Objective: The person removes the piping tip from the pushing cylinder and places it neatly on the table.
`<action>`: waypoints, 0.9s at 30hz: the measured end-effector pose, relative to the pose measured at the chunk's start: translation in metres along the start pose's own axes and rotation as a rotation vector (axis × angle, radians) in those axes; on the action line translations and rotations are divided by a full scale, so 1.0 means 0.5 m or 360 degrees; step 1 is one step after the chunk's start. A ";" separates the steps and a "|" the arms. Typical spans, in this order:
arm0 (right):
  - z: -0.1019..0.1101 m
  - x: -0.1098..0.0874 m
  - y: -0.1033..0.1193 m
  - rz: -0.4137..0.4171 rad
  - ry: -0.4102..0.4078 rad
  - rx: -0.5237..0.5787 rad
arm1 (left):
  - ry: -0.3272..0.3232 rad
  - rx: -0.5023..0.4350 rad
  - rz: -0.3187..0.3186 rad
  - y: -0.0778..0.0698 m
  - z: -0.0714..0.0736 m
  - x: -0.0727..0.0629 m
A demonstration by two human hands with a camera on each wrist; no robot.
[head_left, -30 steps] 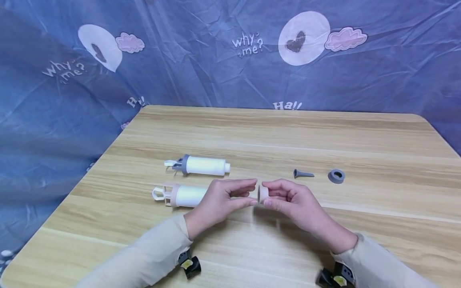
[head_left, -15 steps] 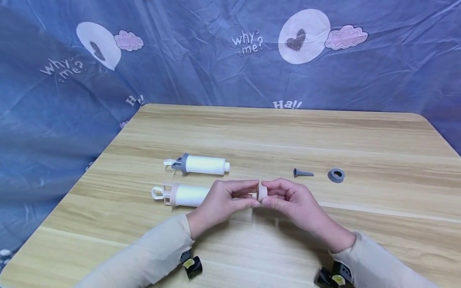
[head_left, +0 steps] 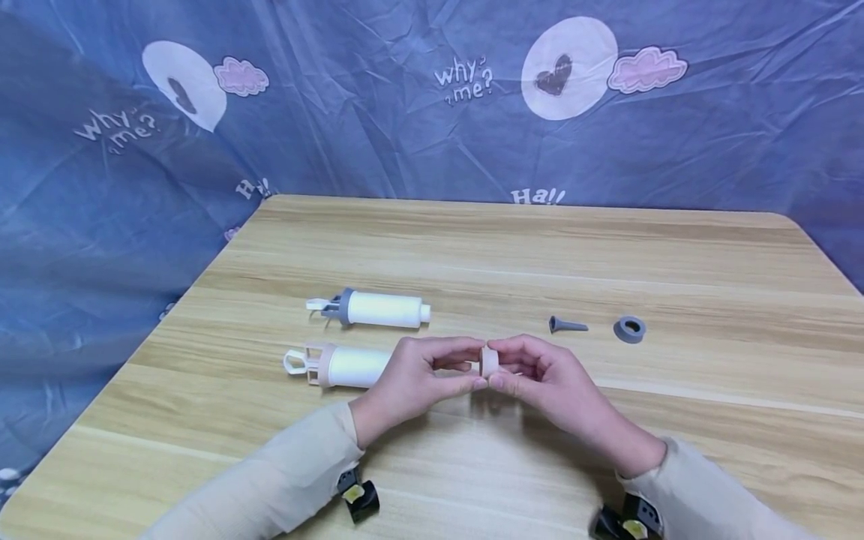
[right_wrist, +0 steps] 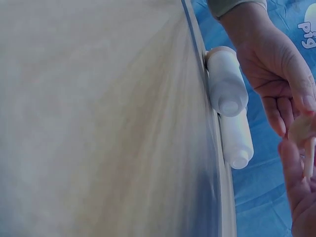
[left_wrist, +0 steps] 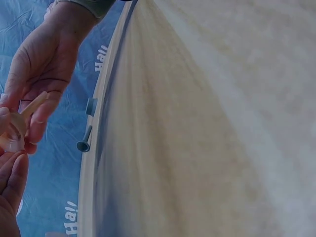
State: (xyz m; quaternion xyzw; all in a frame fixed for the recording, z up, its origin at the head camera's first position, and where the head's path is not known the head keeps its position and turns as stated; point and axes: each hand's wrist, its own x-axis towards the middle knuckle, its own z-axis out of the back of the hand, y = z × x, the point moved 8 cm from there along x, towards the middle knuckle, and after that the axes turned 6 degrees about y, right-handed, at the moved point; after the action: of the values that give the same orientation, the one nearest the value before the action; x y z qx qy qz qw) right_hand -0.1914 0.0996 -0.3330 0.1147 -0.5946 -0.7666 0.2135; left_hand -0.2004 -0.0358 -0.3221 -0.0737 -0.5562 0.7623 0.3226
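Observation:
Both hands meet over the table around a pale pink ring cap (head_left: pixel 489 362). With thumb and index finger my right hand (head_left: pixel 550 375) pinches it from the right. My left hand (head_left: pixel 412 375) pinches at its left edge. A thin pale stem (left_wrist: pixel 37 103) sticks out of the ring toward the right palm in the left wrist view. The same stem (right_wrist: pixel 309 158) shows below the ring in the right wrist view; its other end is hidden. Behind the left hand lies a white bottle with a pink collar (head_left: pixel 354 367), partly covered.
Farther back lies a second white bottle with a grey collar (head_left: pixel 385 309). A small grey funnel-shaped piece (head_left: pixel 567 325) and a grey ring (head_left: pixel 630 329) lie right of it on the wooden table (head_left: pixel 472 247). A blue printed cloth (head_left: pixel 378 97) hangs behind.
The fingertips of both hands have come together, closing the small gap left of the ring. The ring has moved slightly left. The bottles and grey pieces stay in place.

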 end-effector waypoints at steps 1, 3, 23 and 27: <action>0.002 -0.002 0.000 -0.0007 -0.0018 -0.0026 | -0.0006 0.0005 -0.0002 0.000 0.001 0.000; 0.008 -0.007 -0.002 -0.0025 -0.0049 -0.0059 | -0.0024 0.0011 0.0007 -0.001 0.005 0.000; 0.043 -0.017 -0.029 -0.0157 -0.0116 0.0083 | -0.0142 -0.0077 0.0021 -0.002 0.024 -0.001; 0.046 -0.017 -0.028 -0.0128 -0.0133 0.0088 | -0.0135 -0.0089 0.0025 -0.002 0.023 -0.002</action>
State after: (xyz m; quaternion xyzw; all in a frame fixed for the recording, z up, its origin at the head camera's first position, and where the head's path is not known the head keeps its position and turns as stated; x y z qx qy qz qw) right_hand -0.1966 0.1261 -0.3408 0.1122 -0.6189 -0.7620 0.1541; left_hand -0.2048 -0.0454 -0.3172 -0.0548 -0.5899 0.7514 0.2905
